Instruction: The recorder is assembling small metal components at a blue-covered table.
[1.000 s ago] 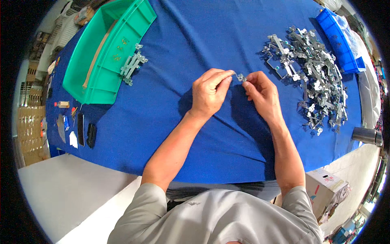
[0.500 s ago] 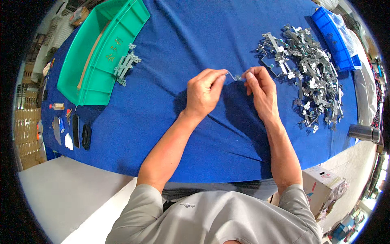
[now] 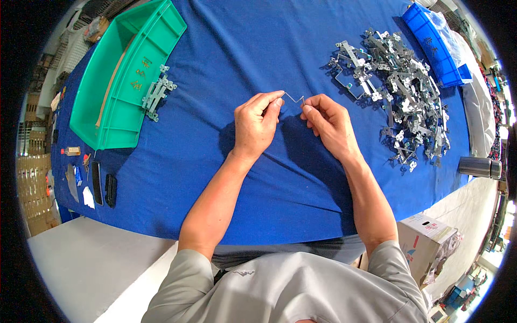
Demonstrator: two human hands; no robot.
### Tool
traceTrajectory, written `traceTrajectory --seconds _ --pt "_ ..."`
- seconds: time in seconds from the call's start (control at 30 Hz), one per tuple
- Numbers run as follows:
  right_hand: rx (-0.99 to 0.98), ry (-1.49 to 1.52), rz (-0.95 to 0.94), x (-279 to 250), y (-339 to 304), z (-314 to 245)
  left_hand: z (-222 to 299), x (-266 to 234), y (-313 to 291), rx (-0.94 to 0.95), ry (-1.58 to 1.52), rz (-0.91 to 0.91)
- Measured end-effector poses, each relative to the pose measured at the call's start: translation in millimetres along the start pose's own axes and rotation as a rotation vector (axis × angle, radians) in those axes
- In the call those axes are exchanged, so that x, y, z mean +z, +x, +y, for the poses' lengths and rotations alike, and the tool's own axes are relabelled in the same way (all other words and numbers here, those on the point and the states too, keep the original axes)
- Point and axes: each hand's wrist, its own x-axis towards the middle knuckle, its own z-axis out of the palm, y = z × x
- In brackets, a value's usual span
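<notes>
Between my two hands is a thin bent metal bracket, seen almost edge-on as a pale zigzag line above the blue cloth. My left hand pinches its left end between thumb and fingertips. At the other end, my right hand has thumb and fingers closed on it, with the other fingers curled below. On the right lies a large tangled heap of silvery metal brackets. A small stack of similar metal brackets rests on the left, against the green bin.
A blue plastic bin with clear film stands at the far right. Near the right edge lies a dark cylindrical flask. Left front holds a black phone-like slab, a black case and a small bottle. A carton sits below the table.
The bracket has turned between my fingers and now shows its zigzag edge more plainly. My right fingers have shifted their hold slightly. The whole view has moved a little.
</notes>
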Motion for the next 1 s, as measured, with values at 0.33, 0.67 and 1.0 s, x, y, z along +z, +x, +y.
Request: traceTrajectory --seconds 0.33,0.67,1.0 --pt "-0.037 -0.170 0.043 -3.2 1.8 4.0 5.9 1.7 1.8 0.238 0.151 0.045" --pt "-0.086 -0.134 0.036 -4.7 2.5 5.6 7.5 2.6 1.1 0.312 0.163 -0.009" --pt "0.027 0.128 0.033 -2.4 -0.5 -2.3 -0.6 0.7 0.9 0.073 0.132 0.038"
